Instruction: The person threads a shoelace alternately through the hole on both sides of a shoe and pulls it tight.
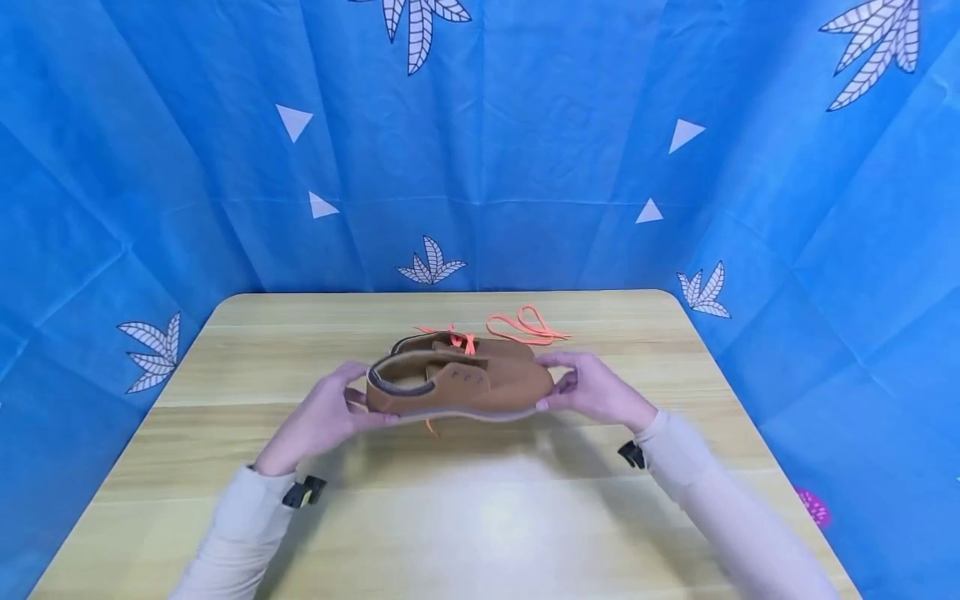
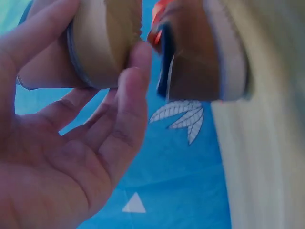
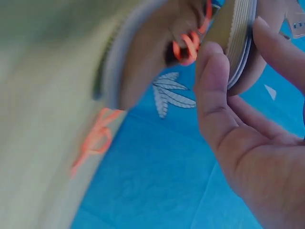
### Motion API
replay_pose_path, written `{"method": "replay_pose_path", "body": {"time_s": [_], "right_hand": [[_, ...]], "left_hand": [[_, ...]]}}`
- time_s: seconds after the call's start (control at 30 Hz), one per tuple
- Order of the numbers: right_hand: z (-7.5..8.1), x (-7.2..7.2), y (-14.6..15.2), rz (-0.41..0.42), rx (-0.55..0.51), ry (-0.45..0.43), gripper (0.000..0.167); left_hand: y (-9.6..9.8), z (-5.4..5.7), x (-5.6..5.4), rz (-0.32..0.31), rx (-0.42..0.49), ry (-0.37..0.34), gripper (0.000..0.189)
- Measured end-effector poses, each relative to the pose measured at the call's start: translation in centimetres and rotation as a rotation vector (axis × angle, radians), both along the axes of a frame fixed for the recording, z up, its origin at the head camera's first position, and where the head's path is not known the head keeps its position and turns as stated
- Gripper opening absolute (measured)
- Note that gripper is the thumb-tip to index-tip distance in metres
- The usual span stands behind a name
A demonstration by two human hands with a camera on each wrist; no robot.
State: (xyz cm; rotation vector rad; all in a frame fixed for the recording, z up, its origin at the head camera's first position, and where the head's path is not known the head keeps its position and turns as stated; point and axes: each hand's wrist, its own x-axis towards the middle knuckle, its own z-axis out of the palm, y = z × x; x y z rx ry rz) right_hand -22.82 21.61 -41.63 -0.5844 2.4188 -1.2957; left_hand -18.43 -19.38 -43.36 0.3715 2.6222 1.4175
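Note:
A brown shoe (image 1: 450,392) with a pale sole is held level between both hands, its side toward me and no lace showing in its eyelets. My left hand (image 1: 330,412) grips it at the heel, thumb and fingers on either side. At the toe, my right hand (image 1: 592,390) pinches the shoe by sole and upper. Just behind it stands a second brown shoe (image 1: 510,347), partly hidden, with an orange lace (image 1: 470,343) through it. Both wrist views show the two shoes side by side, the held shoe (image 2: 95,43) within the fingers and the laced shoe (image 3: 143,57) beside it.
A loose orange lace (image 1: 525,325) lies looped on the wooden table (image 1: 300,333) behind the shoes. An orange lace tip (image 1: 431,428) shows below the held shoe. Blue patterned cloth (image 1: 525,150) hangs around the table's back and sides. Black devices (image 1: 303,492) sit at both wrists.

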Motion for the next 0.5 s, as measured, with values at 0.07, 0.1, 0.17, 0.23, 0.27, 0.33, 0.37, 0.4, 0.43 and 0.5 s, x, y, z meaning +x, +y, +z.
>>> {"method": "replay_pose_path", "body": {"time_s": [0.07, 0.1, 0.17, 0.23, 0.27, 0.33, 0.37, 0.4, 0.43, 0.5], "right_hand": [[-1.1, 1.2, 0.5, 0.016, 0.002, -0.01, 0.077], [-1.6, 1.7, 0.8, 0.023, 0.001, -0.015, 0.077], [-2.6, 2.5, 1.2, 0.028, -0.008, -0.035, 0.077], [-3.4, 3.0, 1.4, 0.016, -0.017, -0.057, 0.077], [-3.8, 3.1, 1.5, 0.008, -0.014, -0.061, 0.077], [-4.5, 3.4, 1.4, -0.013, -0.005, -0.073, 0.076], [-4.8, 3.4, 1.3, -0.015, -0.001, -0.07, 0.076], [-5.2, 3.5, 1.3, -0.021, 0.005, -0.068, 0.075], [-5.5, 3.5, 1.2, -0.023, 0.015, -0.063, 0.075], [-6.1, 3.5, 1.0, -0.026, 0.033, -0.054, 0.074]], "left_hand": [[0.6, -0.7, 1.0, -0.003, -0.065, -0.001, 0.079], [0.9, -1.1, 1.4, -0.008, -0.097, 0.004, 0.077], [1.3, -2.0, 1.8, -0.019, -0.15, 0.025, 0.072], [1.7, -2.8, 2.0, -0.024, -0.202, 0.054, 0.069], [1.8, -3.2, 2.0, -0.032, -0.214, 0.068, 0.068], [1.9, -4.0, 2.0, -0.042, -0.233, 0.079, 0.067], [1.9, -4.3, 2.0, -0.044, -0.243, 0.082, 0.067], [1.9, -4.5, 2.0, -0.048, -0.25, 0.084, 0.067], [2.0, -4.8, 2.0, -0.055, -0.26, 0.09, 0.067], [2.0, -5.2, 1.9, -0.075, -0.281, 0.117, 0.067]]}}
